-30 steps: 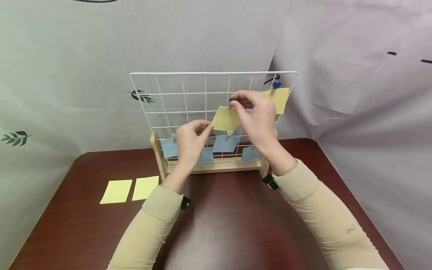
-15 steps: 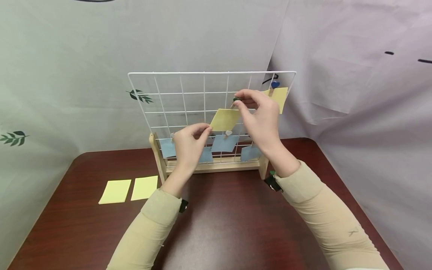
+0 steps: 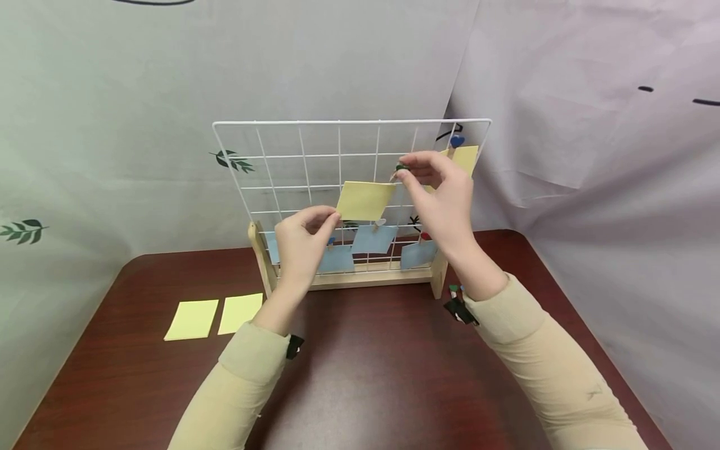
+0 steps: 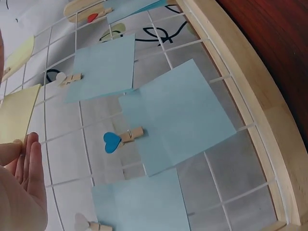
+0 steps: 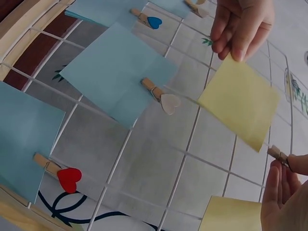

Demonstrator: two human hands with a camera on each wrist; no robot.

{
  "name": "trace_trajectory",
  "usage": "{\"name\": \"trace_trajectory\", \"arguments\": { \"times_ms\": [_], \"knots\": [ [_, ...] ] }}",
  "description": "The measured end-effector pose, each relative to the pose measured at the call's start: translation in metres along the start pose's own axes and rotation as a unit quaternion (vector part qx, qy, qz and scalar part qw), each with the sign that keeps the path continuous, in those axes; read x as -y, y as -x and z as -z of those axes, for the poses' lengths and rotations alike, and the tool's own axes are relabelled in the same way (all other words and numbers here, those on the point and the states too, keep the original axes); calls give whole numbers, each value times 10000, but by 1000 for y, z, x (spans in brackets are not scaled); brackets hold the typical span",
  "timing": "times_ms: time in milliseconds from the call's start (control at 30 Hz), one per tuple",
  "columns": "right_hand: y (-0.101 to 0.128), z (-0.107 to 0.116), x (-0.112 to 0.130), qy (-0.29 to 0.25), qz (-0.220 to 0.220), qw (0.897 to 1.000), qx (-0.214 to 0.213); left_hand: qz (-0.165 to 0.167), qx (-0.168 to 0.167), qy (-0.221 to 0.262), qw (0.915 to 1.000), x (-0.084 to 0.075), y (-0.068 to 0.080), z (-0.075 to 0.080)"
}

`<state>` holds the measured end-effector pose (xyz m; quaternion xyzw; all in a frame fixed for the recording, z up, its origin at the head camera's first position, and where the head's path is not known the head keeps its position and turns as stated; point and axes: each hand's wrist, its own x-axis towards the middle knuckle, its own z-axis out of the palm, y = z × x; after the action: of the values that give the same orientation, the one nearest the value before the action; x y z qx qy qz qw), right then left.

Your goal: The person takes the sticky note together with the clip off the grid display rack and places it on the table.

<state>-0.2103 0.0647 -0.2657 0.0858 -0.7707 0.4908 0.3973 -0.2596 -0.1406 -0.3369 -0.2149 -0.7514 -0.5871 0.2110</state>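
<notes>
My left hand (image 3: 304, 247) pinches the lower left corner of a yellow sticky note (image 3: 365, 201), held before the upper part of a white wire grid (image 3: 354, 121). At the note's upper right, my right hand (image 3: 445, 203) pinches a small wooden clothespin (image 5: 277, 153) with a green heart (image 3: 401, 167). In the right wrist view the clothespin's tip sits just beside the note's corner, seemingly apart from it. Below, blue sticky notes (image 5: 118, 72) hang on the grid from clothespins with blue, white and red hearts. Another yellow note (image 3: 465, 159), under a blue-heart clothespin (image 3: 457, 141), is partly hidden by my right hand.
The grid stands in a wooden base (image 3: 371, 279) on a dark red table (image 3: 365, 375). Two yellow note stacks lie on the left, the outer stack (image 3: 192, 319) and the inner stack (image 3: 240, 313). Spare clothespins (image 3: 454, 291) show by my right cuff. Pale curtain (image 3: 337, 62) hangs behind.
The left hand has shifted the yellow note a little to the left. The right hand has drawn the green-heart clothespin rightward, from the note's top edge to beside its corner.
</notes>
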Motion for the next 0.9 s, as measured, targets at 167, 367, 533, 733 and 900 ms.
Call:
{"name": "trace_trajectory", "arguments": {
  "times_ms": [167, 367, 533, 733, 900],
  "knots": [
    [4, 8, -2, -134, -259, 9996, 46, 233, -23, 376, 9990, 0, 1, 6],
    [14, 15, -8, -404, -847, 9956, 7, 638, 0, 886, 9940, 2, 3, 16],
    [23, 21, -12, -836, -1389, 9868, 26, 799, 10, 958, 9922, 3, 6, 25],
    [31, 28, -13, -1289, -1828, 9746, 101, 912, 65, 681, 9935, 4, 11, 39],
    [38, 34, -16, -1407, -2037, 9684, 302, 1200, 38, 806, 9895, 3, 18, 52]
  ]
}}
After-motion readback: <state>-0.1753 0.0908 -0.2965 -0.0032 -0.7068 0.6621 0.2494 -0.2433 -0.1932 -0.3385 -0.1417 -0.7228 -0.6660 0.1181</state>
